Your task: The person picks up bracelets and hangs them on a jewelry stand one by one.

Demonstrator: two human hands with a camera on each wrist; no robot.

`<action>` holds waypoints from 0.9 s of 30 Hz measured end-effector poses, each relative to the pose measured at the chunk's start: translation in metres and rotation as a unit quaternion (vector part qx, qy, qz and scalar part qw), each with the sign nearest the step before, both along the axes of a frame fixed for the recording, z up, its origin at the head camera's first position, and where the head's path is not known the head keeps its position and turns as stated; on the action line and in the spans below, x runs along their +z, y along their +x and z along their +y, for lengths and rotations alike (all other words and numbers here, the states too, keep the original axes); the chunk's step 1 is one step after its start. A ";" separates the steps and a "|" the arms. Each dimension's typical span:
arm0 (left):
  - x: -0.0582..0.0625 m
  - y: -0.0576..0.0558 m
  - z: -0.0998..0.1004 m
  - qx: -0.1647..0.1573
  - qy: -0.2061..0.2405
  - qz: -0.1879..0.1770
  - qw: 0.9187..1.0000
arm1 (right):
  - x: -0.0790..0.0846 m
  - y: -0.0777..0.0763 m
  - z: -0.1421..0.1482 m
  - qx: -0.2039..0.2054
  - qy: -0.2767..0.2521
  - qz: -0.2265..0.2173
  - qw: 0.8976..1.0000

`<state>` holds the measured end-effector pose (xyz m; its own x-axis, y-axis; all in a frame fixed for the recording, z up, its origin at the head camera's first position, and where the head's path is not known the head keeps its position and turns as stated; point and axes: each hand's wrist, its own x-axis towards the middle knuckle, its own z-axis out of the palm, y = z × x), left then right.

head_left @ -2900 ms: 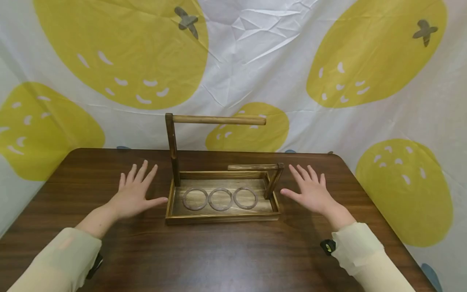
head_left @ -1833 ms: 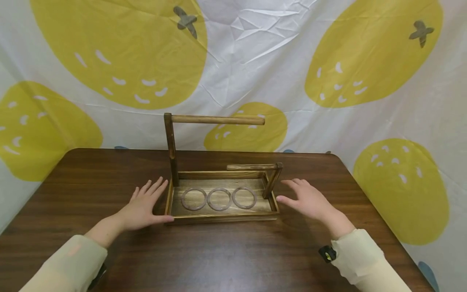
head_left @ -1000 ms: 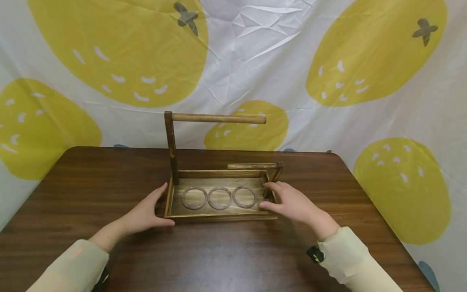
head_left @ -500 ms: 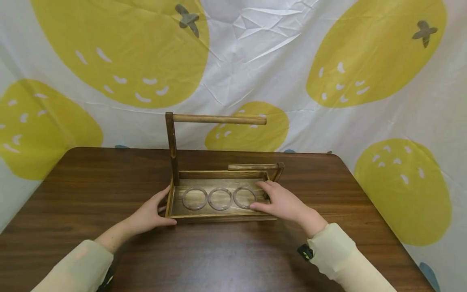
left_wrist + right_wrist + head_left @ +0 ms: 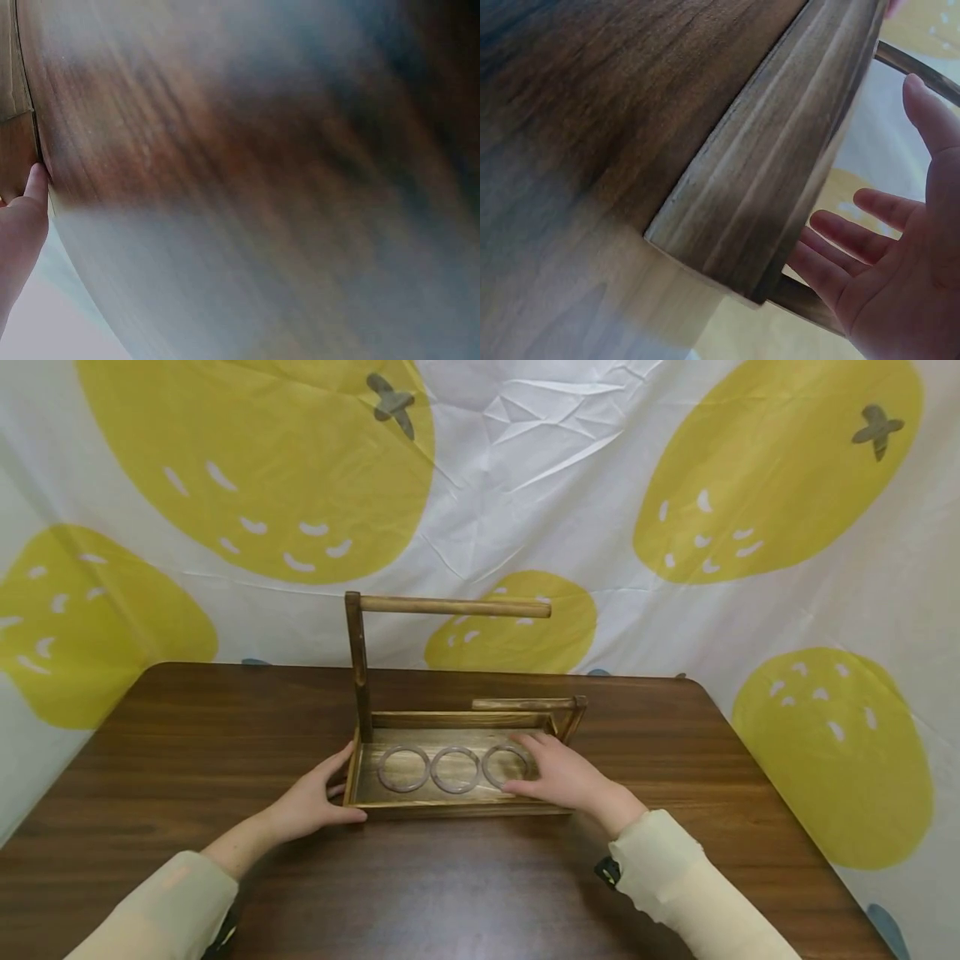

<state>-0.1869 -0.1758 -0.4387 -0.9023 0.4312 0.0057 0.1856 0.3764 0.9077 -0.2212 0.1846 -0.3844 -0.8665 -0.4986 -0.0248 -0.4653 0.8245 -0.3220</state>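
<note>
A wooden tray stands on the table, with three greyish rings lying in a row inside: a left ring, a middle ring and a right ring. My left hand holds the tray's left end, thumb along the front wall and fingers at the side; only part of that hand shows in the left wrist view. Over the tray's right end hovers my right hand, thumb and fingers parted around the right ring, partly covering it. The right wrist view shows this hand with its fingers apart beside the tray wall.
From the tray's left end rises a tall post bearing a long horizontal rod. A shorter post at the right carries a low rod pointing left. Behind the brown table hangs a fruit-patterned cloth.
Both hands started spread beside the tray. My left hand has come in and taken hold of its left end; my right hand has moved left over the tray to the right ring.
</note>
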 end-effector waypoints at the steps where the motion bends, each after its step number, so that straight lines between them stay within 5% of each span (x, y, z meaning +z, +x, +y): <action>1: 0.000 0.000 0.000 0.001 0.001 0.001 1.000 | -0.001 -0.001 -0.001 0.001 0.001 0.001 1.000; 27: 0.003 0.002 0.001 0.005 0.003 -0.002 1.000 | -0.021 -0.017 -0.017 -0.010 0.048 0.007 0.999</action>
<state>-0.1854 -0.1747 -0.4361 -0.9066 0.4220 0.0055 0.1791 0.3727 0.9105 -0.2384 0.1673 -0.4056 -0.8763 -0.4779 -0.0600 -0.4530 0.8601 -0.2345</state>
